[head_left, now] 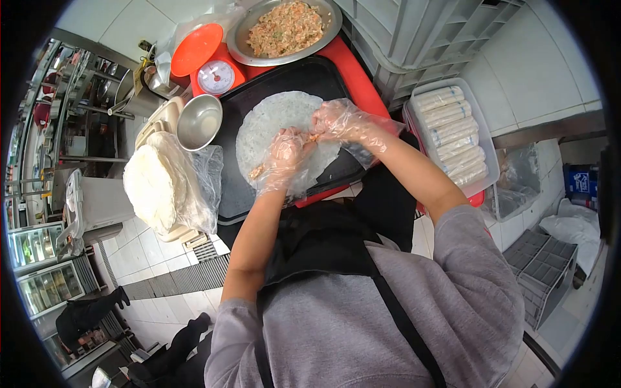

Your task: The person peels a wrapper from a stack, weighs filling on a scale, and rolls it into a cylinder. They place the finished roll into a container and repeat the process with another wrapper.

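On the translucent wrapper [278, 111], left hand [288, 150] and right hand [332, 120] curl over filling [256, 172] — grips hidden — perhaps keeping it compact.

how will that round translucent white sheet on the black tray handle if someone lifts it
The round translucent white sheet is probably floppy, as it looks thin and lies flat. Its translucency suggests it may tear easily. Lumpy orange-brown filling by the plastic-gloved left hand could make it sag unevenly.
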The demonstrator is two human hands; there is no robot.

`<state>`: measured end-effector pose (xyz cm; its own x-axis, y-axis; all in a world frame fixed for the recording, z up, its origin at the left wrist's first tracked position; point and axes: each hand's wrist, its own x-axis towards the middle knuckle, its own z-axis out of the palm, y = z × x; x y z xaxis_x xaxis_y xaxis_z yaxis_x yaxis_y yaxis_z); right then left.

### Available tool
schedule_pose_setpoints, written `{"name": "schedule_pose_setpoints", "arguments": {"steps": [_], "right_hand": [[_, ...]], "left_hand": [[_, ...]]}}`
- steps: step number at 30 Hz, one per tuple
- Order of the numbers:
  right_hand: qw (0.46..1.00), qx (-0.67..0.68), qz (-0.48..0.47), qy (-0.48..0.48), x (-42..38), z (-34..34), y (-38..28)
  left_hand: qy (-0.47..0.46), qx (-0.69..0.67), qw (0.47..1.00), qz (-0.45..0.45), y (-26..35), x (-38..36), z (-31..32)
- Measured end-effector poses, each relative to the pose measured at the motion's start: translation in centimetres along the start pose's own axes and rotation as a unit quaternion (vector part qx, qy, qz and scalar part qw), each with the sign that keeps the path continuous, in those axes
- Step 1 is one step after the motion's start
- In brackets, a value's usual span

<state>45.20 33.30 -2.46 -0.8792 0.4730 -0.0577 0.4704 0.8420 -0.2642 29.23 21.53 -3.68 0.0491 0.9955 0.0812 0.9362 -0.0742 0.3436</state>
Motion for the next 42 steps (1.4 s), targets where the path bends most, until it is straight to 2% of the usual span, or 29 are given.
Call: {"name": "schedule_pose_setpoints", "arguments": {"steps": [1, 2, 4, 5, 6, 8, 10, 12, 15, 16, 17, 18, 20, 21, 22, 24, 25, 28, 29, 31, 32, 34, 36, 37, 38, 40, 41, 42], "right_hand": [[0.998, 0.023, 0.037, -0.04, 0.4, 0.2, 0.2], [0.998, 0.023, 0.036, -0.038, -0.1, 0.4, 0.8], [0.997, -0.005, -0.034, 0.066, -2.1, -1.2, 1.3], [0.999, 0.038, 0.008, 0.019, -1.9, -1.1, 1.5], [0.999, 0.04, 0.009, 0.017, -1.5, -0.8, 1.4], [0.998, 0.013, 0.053, -0.042, -0.7, -0.6, 1.5], [0.999, -0.001, 0.033, -0.012, -1.9, -1.8, 1.0], [1.0, -0.014, 0.011, 0.018, -1.8, -2.1, 1.0], [0.998, 0.008, 0.06, 0.001, -1.9, -1.3, 1.1], [0.999, -0.003, 0.019, 0.051, -2.4, -1.3, 1.2], [0.994, -0.015, -0.023, 0.102, -2.9, -1.6, 1.6], [0.994, -0.017, -0.023, 0.103, -3.4, -1.6, 2.4], [0.965, 0.065, -0.084, 0.239, -4.4, -1.1, 3.9], [0.98, 0.062, -0.045, 0.183, -4.6, -1.9, 3.2], [0.981, 0.068, -0.041, 0.18, -4.5, -1.4, 2.4], [0.99, 0.009, -0.029, 0.138, -3.1, -0.9, 1.1], [0.989, 0.046, 0.009, 0.139, -2.3, 0.0, 0.4], [0.99, 0.037, 0.03, 0.13, -2.1, 0.5, -0.4], [0.99, 0.037, 0.03, 0.13, -2.4, 0.8, 0.0], [0.965, 0.0, -0.068, 0.254, -3.0, 0.5, 0.9], [0.966, 0.0, -0.066, 0.252, -3.2, 0.5, 1.3], [0.999, 0.015, 0.035, -0.007, -3.2, -2.6, 0.4], [0.998, 0.02, 0.054, -0.02, -2.5, -2.2, 0.7], [0.996, 0.029, 0.071, -0.035, -2.3, -1.8, 0.7], [0.997, 0.029, 0.07, -0.035, -2.5, -1.5, 0.9], [0.997, 0.029, 0.063, 0.042, -3.4, -1.2, 1.3], [0.997, 0.03, 0.063, 0.042, -3.8, -0.9, 1.8], [0.994, 0.057, 0.035, 0.092, -4.2, -0.9, 2.1]], "left_hand": [[0.001, 0.001, 1.0, 0.0, 0.2, 0.0, -0.1], [0.025, 0.009, 1.0, 0.005, 0.3, -0.1, -0.3], [0.05, 0.02, 0.998, 0.009, 0.5, 0.2, -0.9], [0.027, -0.008, 1.0, 0.014, 0.7, 0.3, -1.0], [0.001, -0.035, 0.999, 0.019, 0.8, 0.3, -0.9], [-0.018, -0.012, 1.0, 0.007, 1.2, 0.9, -0.3], [-0.036, 0.013, 0.999, -0.007, 1.7, 1.1, -0.2], [0.029, -0.017, 0.999, -0.007, 1.7, 1.0, -0.2], [-0.024, 0.04, 0.999, 0.0, 2.1, 1.9, 0.6], [-0.024, 0.039, 0.999, 0.001, 2.1, 1.7, 0.6], [0.037, 0.019, 0.999, 0.013, 2.0, 1.4, 0.5], [0.097, -0.001, 0.995, 0.024, 1.8, 1.0, 0.2], [0.111, -0.011, 0.993, 0.039, 0.1, -0.4, -0.8], [0.121, -0.022, 0.991, 0.052, -0.3, -1.0, -1.0], [0.114, -0.024, 0.992, 0.05, -0.3, -1.4, -0.5], [0.038, -0.052, 0.998, -0.004, -0.5, -1.0, -0.1], [0.041, -0.05, 0.998, -0.004, -0.5, -0.7, 0.1], [0.049, -0.029, 0.998, -0.011, 0.4, -0.1, -0.2], [0.072, -0.04, 0.997, 0.01, 0.6, -0.1, -0.6], [0.095, -0.05, 0.994, 0.035, 1.0, 0.5, -0.7], [0.095, -0.031, 0.995, 0.024, 1.4, 0.8, -0.4], [0.094, -0.012, 0.995, 0.014, 1.1, 1.3, 0.7], [-0.016, -0.048, 0.999, 0.017, 1.0, 2.3, 1.1], [-0.015, -0.048, 0.999, 0.017, 1.4, 2.2, 0.5], [-0.01, -0.037, 0.999, 0.001, 1.9, 2.0, 0.0], [-0.006, -0.024, 1.0, -0.015, 2.0, 0.9, -0.8], [0.039, -0.017, 0.999, 0.008, 0.8, -0.2, -0.7], [0.082, -0.01, 0.996, 0.033, 0.1, -0.8, -1.0]]}}
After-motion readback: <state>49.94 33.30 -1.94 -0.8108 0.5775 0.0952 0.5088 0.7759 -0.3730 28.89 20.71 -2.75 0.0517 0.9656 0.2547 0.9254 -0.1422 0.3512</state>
